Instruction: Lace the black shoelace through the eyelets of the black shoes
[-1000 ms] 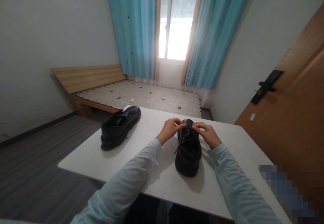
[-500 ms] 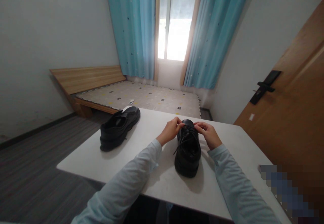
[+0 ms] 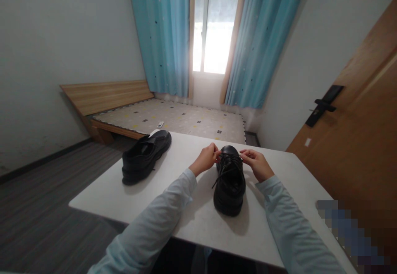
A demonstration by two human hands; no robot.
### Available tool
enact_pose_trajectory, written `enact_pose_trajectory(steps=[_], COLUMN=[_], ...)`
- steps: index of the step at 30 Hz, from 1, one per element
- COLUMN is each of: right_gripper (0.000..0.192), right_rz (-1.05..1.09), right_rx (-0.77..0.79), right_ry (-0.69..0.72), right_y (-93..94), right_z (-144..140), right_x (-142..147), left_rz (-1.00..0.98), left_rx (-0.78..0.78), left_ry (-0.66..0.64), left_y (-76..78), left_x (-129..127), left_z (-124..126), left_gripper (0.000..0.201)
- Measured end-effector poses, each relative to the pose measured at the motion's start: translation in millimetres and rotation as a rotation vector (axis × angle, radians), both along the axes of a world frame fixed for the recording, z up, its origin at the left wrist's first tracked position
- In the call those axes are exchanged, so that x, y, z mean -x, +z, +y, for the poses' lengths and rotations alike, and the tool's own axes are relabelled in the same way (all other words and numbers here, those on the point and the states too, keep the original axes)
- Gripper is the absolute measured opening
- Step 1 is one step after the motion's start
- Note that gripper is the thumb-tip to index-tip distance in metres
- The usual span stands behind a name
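Note:
A black lace-up shoe (image 3: 228, 199) stands upright on the white table (image 3: 192, 232), its toe pointing away from me and its heel toward me. Black shoelaces (image 3: 230, 159) cross its upper, and a loose end hangs over its left side. At the left of the lacing, my left hand (image 3: 207, 158) is closed in a pinch on the shoelace. My right hand (image 3: 256, 163) pinches the lace on the opposite side, near the toe. Farther left lies a second black shoe (image 3: 145, 156), apart from both hands, with no lacing visible across its opening.
Beyond the table is a bed (image 3: 176, 115) with a patterned mattress and a small white remote (image 3: 160, 124) on it. To the right is a wooden door (image 3: 350, 141) with a black handle. A blurred-out patch (image 3: 350, 232) covers something at the table's right edge.
Both hands have moved slightly outward, away from each other, drawing the lace out to either side of the shoe. Neither shoe has visibly shifted on the table.

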State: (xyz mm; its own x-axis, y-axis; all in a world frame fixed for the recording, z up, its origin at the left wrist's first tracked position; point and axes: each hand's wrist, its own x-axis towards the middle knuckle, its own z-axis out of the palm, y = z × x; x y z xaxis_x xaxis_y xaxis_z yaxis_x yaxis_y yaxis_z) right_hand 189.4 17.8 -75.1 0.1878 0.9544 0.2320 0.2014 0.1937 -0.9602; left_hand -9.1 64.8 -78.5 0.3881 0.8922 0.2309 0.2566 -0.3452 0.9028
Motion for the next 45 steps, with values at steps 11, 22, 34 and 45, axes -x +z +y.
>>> enact_pose_trajectory(steps=[11, 22, 34, 45], right_gripper=[0.035, 0.032, 0.012, 0.031], right_rz=[0.101, -0.053, -0.69, -0.992], right_rx=[0.053, 0.06, -0.109, -0.276], right_ry=[0.0, -0.024, -0.093, -0.009], right_y=[-10.4, -4.1, 22.8, 27.4], right_z=[4.1, -1.2, -19.6, -23.1], right_x=[-7.5, -6.1, 9.5, 19.1], left_rz=[-0.142, 0.13, 0.409, 0.725], left_rx=[0.184, -0.177, -0.6, -0.81], left_ry=[-0.01, 0.031, -0.059, -0.015], left_y=[-1.4, 3.0, 19.9, 30.3], left_x=[1.7, 5.2, 8.1, 7.9], left_z=[1.6, -4.6, -14.8, -27.9], left_gripper=[0.017, 0.008, 0.023, 0.019])
